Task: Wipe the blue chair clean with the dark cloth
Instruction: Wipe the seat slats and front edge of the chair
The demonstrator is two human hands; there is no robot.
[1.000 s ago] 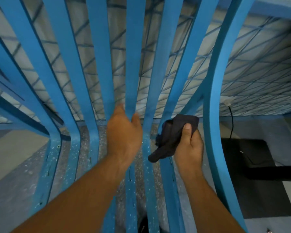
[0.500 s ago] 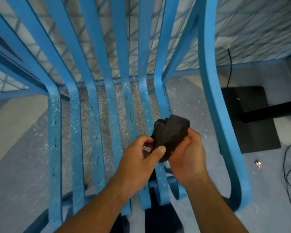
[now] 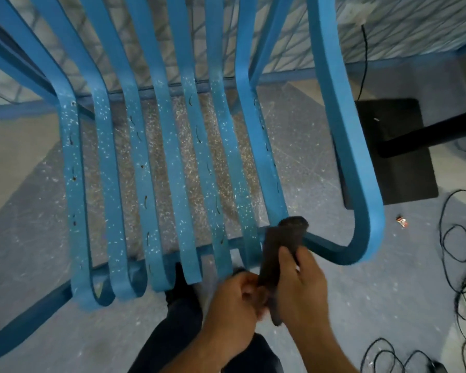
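Note:
The blue chair [image 3: 170, 168] fills the upper and middle view; its slatted seat is speckled with pale flecks, and its right armrest curves down at the right. The dark cloth [image 3: 279, 251] is bunched and held just in front of the seat's front right edge. My left hand [image 3: 234, 300] pinches the cloth's lower end. My right hand [image 3: 301, 286] grips the cloth from the right, fingers curled round it. Both hands are slightly blurred.
A black flat base [image 3: 393, 152] with a black bar stands on the floor to the right of the chair. Black cables [image 3: 463, 254] lie coiled at the far right, with a small scrap [image 3: 402, 221] near them. My dark trouser leg [image 3: 189, 324] is below the seat.
The view has tilted down from the backrest to the seat. My left hand left the slat and joined the right on the cloth; both hands moved lower, to the seat's front edge.

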